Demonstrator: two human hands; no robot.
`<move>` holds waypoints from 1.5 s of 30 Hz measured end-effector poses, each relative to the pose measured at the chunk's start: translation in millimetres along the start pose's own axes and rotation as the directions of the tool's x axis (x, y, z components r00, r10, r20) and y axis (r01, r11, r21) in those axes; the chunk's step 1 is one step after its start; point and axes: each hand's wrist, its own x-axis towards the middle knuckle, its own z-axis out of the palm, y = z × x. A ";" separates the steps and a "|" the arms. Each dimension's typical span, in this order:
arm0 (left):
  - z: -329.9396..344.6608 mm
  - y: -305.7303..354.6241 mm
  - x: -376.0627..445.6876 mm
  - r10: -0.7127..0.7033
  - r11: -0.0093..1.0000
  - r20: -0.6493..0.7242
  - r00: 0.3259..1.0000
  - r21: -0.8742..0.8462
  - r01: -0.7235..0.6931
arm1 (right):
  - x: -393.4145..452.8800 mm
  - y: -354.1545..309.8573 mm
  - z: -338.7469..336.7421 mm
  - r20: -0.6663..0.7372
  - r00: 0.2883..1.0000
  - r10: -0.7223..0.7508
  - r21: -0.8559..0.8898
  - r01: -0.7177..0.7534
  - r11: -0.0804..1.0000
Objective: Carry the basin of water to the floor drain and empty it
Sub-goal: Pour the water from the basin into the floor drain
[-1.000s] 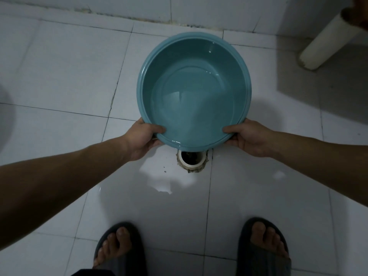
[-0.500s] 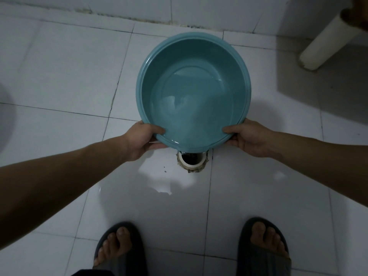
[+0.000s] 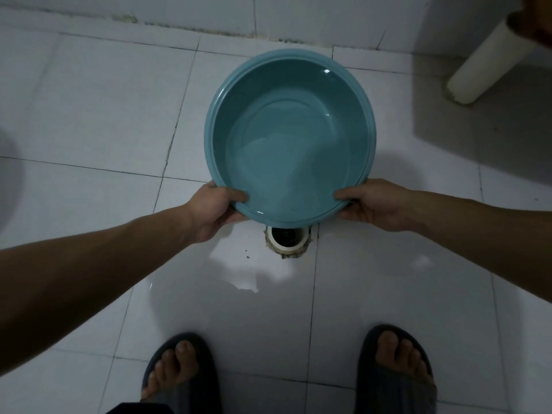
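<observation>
A round teal basin [image 3: 352,94] with water in it hangs above the white tiled floor, its near rim just over the floor drain [image 3: 287,241]. My left hand [image 3: 216,209] grips the near-left rim, thumb on the inside. On the near-right rim my right hand [image 3: 370,206] holds the same way. The water lies pooled toward the near side of the basin. The drain is a round white-collared hole with a dark opening; its far edge is hidden behind the basin.
A wet patch [image 3: 239,273] shines on the tiles in front of the drain. A white pipe or leg [image 3: 490,61] slants down at the back right. The wall base [image 3: 179,16] runs along the top. My two feet in dark sandals [image 3: 179,375] stand at the bottom.
The water has sloshed inside the basin and its reflections have shifted. The basin and both hands stay in nearly the same place above the drain.
</observation>
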 end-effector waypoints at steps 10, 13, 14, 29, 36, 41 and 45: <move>1.9 -0.6 -5.5 0.023 0.999 0.002 1.000 0.024 -0.023 | -2.0 5.9 1.7 0.009 1.000 0.006 0.115 -0.007 0.993; 2.6 -0.7 -5.8 0.019 1.000 -0.006 1.000 0.018 -0.019 | -3.0 5.7 2.3 0.007 1.000 0.003 0.121 -0.004 0.993; 2.8 -0.8 -5.8 0.017 1.000 -0.012 1.000 0.014 -0.016 | -3.4 5.4 2.6 0.009 1.000 0.001 0.122 -0.002 0.993; 2.4 -2.3 -5.5 0.014 1.000 -0.006 1.000 0.014 -0.013 | -5.9 6.5 2.2 -0.002 1.000 0.002 0.120 -0.001 0.993; 2.7 -1.3 -4.7 0.024 1.000 -0.007 1.000 0.019 -0.024 | -6.8 6.3 2.0 -0.006 1.000 -0.015 0.131 0.015 0.991; 2.0 0.6 -4.4 0.037 0.999 -0.008 0.999 0.006 -0.037 | -7.2 4.6 2.7 -0.005 1.000 -0.030 0.126 0.030 0.992; 1.9 1.8 -5.2 0.048 0.999 -0.009 0.999 -0.002 -0.048 | -8.2 2.8 3.8 0.000 0.999 -0.043 0.125 0.043 0.991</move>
